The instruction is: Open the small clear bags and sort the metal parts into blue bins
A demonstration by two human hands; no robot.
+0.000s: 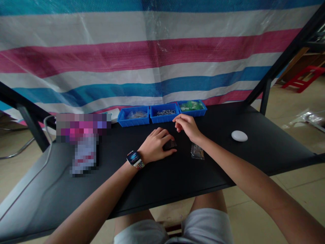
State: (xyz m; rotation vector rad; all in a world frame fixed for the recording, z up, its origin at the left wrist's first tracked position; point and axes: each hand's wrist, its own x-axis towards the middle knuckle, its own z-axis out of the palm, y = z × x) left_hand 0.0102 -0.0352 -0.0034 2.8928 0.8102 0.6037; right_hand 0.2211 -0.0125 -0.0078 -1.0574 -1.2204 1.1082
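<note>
My left hand (pixel 156 145), a watch on its wrist, rests on the black table (pixel 177 176) with its fingers curled over a small dark flat part (pixel 170 144), pressing it down. My right hand (pixel 186 125) hovers just behind it, fingers curled in a pinch near the middle blue tray (pixel 164 113); whatever it holds is too small to make out. A small clear bag (pixel 197 151) with brownish pieces lies under my right forearm.
Three blue trays stand in a row at the table's back edge: the left tray (pixel 133 116) holds clear bits, the middle one metal screws, the right tray (pixel 192 106) green pieces. A white round puck (pixel 239 136) lies at right. A striped tarp hangs behind. A blurred patch sits at left.
</note>
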